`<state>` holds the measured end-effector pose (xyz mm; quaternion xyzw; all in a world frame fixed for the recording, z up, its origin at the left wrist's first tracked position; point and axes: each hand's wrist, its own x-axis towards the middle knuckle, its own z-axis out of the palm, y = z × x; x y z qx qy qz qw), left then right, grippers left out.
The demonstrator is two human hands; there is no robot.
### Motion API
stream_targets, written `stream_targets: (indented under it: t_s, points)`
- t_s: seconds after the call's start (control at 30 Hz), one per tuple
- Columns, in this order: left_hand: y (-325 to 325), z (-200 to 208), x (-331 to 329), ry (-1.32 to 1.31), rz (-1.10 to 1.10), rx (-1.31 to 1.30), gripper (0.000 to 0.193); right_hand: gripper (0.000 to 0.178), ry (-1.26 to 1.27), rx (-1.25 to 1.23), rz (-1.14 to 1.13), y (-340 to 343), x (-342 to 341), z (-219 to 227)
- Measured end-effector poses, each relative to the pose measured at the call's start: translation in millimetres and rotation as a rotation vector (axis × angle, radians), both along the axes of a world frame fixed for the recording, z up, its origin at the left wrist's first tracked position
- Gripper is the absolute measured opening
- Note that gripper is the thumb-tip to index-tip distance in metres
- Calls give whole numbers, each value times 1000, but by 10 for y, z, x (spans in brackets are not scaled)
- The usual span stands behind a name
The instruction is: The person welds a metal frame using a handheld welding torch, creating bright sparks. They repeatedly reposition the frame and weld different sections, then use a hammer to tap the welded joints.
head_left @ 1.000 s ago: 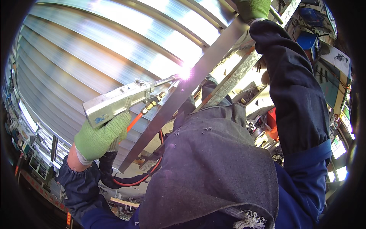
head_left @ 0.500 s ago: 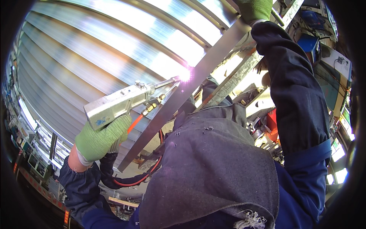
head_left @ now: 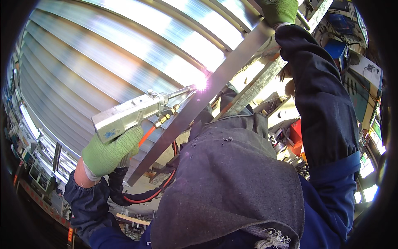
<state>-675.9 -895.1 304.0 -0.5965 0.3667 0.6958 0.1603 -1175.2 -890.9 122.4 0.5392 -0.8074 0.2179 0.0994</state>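
Observation:
My left hand (head_left: 111, 152), in a green knit glove, is closed round the grip of a silver handheld welding gun (head_left: 126, 113). The gun's thin nozzle points up to the right. At its tip a bright pinkish-white glow (head_left: 201, 84) burns where the slats of a ribbed metal panel (head_left: 103, 70) meet a flat metal frame bar (head_left: 188, 108). My right hand (head_left: 282, 11), also in a green glove, is at the far upper end of that bar. The picture's top edge cuts it off, and its fingers are hidden.
An orange hose (head_left: 146, 136) with brass fittings and a dark cable (head_left: 132, 198) run from the gun. A worn metal beam (head_left: 253, 89) runs beside the bar, nearer my apron (head_left: 228, 174). On the right are a red object (head_left: 295, 137) and a grey-green machine box (head_left: 361, 89).
Almost nothing differs. The view has shifted by a hair, while the gun, the glow and both hands keep about the same places on the panel and bar.

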Motion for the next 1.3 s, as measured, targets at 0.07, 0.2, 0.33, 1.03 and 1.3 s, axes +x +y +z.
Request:
stream_targets:
  t_s: [0.07, 0.2, 0.33, 1.03, 1.3]
  points:
    - [-4, 14, -20, -2, -20, -3, 29, 41, 29, 4, 2, 0, 9, 27]
    - [-7, 69, -49, -18, -86, -23, 29, 38, 30, -41, 51, 7, 18, 57]
    - [14, 92, -50, -30, -89, -45, 31, 35, 38, -58, 64, -1, 46, 89]
    - [134, 102, 243, -7, -23, 39, 34, 30, 0, -16, 25, -19, 136, 171]
    - [230, 144, 295, 33, 32, -22, 35, 29, -112, -4, 22, -4, 137, 190]
